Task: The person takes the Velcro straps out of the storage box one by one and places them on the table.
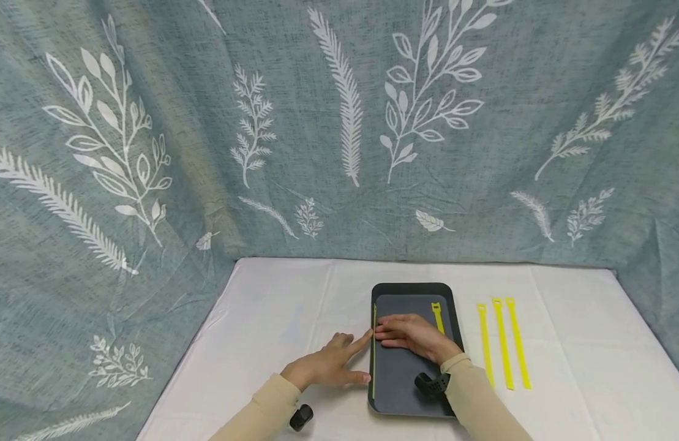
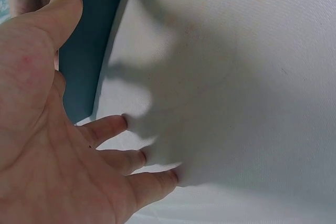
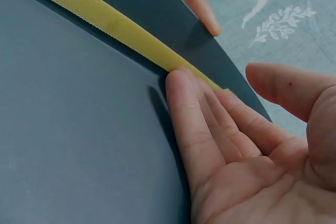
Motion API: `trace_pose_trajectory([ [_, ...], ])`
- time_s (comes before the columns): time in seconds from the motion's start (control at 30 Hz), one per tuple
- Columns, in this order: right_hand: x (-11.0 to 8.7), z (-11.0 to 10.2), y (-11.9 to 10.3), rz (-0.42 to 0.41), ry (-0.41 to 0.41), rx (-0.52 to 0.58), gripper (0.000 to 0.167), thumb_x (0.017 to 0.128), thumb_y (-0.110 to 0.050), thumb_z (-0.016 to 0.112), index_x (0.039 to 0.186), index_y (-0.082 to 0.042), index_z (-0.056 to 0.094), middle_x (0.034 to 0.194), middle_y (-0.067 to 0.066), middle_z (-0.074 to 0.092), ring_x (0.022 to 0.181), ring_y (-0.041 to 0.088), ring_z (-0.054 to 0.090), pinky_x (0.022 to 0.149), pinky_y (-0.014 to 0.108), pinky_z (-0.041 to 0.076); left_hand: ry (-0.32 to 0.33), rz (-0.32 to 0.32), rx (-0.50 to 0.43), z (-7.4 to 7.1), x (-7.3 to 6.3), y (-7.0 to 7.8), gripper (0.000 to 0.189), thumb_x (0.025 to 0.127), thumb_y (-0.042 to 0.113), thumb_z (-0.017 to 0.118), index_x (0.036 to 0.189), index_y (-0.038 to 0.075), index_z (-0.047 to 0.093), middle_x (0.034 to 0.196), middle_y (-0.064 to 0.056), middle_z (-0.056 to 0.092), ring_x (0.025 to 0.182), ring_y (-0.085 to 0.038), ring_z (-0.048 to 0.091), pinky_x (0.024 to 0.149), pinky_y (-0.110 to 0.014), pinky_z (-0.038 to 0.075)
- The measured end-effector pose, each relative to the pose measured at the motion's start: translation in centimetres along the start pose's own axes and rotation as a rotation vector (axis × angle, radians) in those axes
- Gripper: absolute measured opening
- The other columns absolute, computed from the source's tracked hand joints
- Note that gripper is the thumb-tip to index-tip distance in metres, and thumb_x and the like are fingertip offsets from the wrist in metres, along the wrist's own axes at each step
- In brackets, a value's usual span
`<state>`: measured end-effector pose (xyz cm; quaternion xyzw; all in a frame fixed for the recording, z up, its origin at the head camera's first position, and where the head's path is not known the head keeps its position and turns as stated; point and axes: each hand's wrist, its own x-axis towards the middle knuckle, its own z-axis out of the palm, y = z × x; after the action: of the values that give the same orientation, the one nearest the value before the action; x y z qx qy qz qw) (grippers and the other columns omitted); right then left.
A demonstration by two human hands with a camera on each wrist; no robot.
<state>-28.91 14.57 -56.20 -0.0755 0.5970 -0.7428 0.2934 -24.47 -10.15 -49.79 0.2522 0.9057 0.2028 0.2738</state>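
A yellow hook-and-loop cable strap stands on its edge along the left wall inside a dark grey tray. The fingertips of my right hand press on this strap, fingers extended and thumb held apart in the right wrist view. Outside the same wall is my left hand, its index finger reaching to the rim and its thumb spread by the tray's side. The left wrist view shows its other fingers touching the white cloth. Another yellow strap lies at the tray's right side, partly hidden by my right hand.
Three more yellow straps lie side by side to the right of the tray: a left one, a middle one and a right one. A white cloth covers the table. Behind it hangs a blue-green leaf-patterned curtain.
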Motion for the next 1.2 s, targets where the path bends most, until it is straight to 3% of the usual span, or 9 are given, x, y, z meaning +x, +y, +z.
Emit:
trace_pose_trajectory([
  [0.5,-0.2,0.2,0.0,-0.006,-0.039,-0.086,0.049,0.103,-0.016,0.058,0.142,0.012,0.049,0.123,0.014,0.068,0.107,0.013,0.07,0.096,0.032,0.057,-0.011,0.005,0.005,-0.1,0.2,0.2,0.087,0.096,0.05,0.066,0.164,0.032,0.015,0.16,-0.026,0.027,0.149,-0.044,0.032,0.112,-0.062,0.038],
  [0.8,-0.2,0.9,0.0,-0.055,-0.012,-0.199,0.047,0.104,-0.016,0.056,0.139,0.013,0.048,0.122,0.023,0.066,0.096,0.016,0.07,0.084,0.034,0.061,-0.009,-0.006,0.025,-0.1,0.2,0.3,0.087,0.096,0.05,0.066,0.164,0.031,0.016,0.16,-0.025,0.028,0.148,-0.044,0.033,0.112,-0.062,0.039],
  [1.2,0.5,1.2,-0.1,0.042,0.058,-0.183,0.04,0.101,-0.022,0.063,0.123,0.011,0.065,0.095,0.011,0.075,0.082,0.013,0.075,0.075,0.031,0.062,-0.029,-0.019,0.006,-0.1,0.0,0.5,0.087,0.096,0.05,0.066,0.164,0.036,0.013,0.161,-0.024,0.026,0.15,-0.043,0.029,0.113,-0.063,0.037],
])
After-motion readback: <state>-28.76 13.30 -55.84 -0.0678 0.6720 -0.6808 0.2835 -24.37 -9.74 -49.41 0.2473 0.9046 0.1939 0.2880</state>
